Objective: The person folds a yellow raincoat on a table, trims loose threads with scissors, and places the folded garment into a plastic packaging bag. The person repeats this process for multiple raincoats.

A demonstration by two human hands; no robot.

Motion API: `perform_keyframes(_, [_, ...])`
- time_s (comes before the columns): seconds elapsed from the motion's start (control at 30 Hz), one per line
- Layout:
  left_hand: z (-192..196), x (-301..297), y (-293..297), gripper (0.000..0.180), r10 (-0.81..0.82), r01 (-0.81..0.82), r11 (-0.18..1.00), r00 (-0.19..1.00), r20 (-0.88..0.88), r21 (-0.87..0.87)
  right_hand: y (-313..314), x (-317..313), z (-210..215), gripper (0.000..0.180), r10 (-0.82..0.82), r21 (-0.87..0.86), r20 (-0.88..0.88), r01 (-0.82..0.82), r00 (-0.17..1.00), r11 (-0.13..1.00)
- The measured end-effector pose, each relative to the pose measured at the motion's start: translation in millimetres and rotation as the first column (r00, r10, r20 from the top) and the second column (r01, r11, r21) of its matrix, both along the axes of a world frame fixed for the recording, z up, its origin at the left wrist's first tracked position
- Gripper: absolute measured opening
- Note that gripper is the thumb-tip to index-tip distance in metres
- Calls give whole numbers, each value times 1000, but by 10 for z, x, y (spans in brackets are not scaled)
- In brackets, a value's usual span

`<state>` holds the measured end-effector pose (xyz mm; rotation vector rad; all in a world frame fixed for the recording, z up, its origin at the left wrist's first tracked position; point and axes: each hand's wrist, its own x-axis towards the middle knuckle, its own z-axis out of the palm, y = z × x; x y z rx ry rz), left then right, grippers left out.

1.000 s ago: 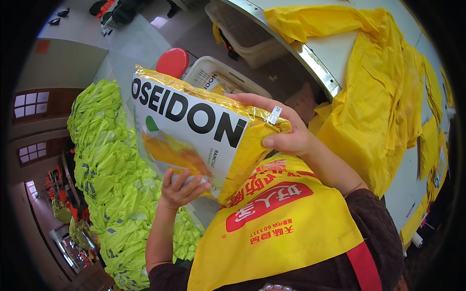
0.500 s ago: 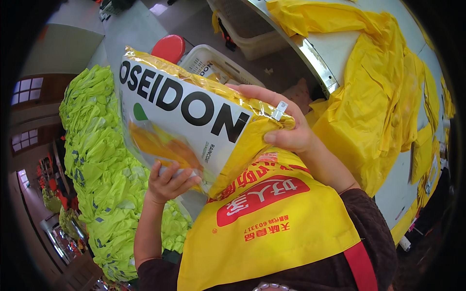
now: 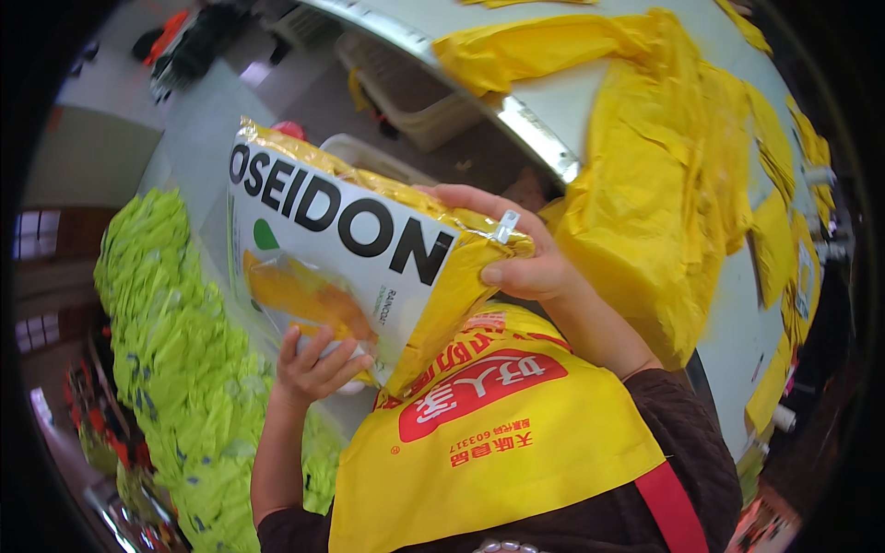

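Observation:
A packaged yellow raincoat in a clear plastic bag, with a large white printed insert, is tilted in front of my chest. My left hand grips its lower edge, fingers curled over the front. At the upper right end, my right hand clasps the bag, with the thumb in front and the fingers behind the top edge. A small white tag sits beside that hand. The back of the package is hidden.
Loose yellow raincoats lie on the white table at right. A heap of lime-green garments spreads along the left. Beyond the package are a plastic crate and a partly hidden red round seat. A yellow apron covers my front.
The view has swung, so the table and heap appear shifted left. The package sits slightly lower and more of its front faces me. Both hands keep the same hold.

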<state>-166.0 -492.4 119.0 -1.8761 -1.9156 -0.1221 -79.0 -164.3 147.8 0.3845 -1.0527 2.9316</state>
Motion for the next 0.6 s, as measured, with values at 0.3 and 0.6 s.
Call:
perform_keyframes(0.3, [227, -295, 874, 37, -428, 338, 901, 788, 441, 270, 376, 716, 419, 74, -507, 344, 2, 475, 862, 810])
perform_keyframes(0.6, [417, 430, 2140, 39, -115, 44, 969, -793, 598, 245, 703, 2419, -278, 85, -851, 638, 149, 608, 505, 472])
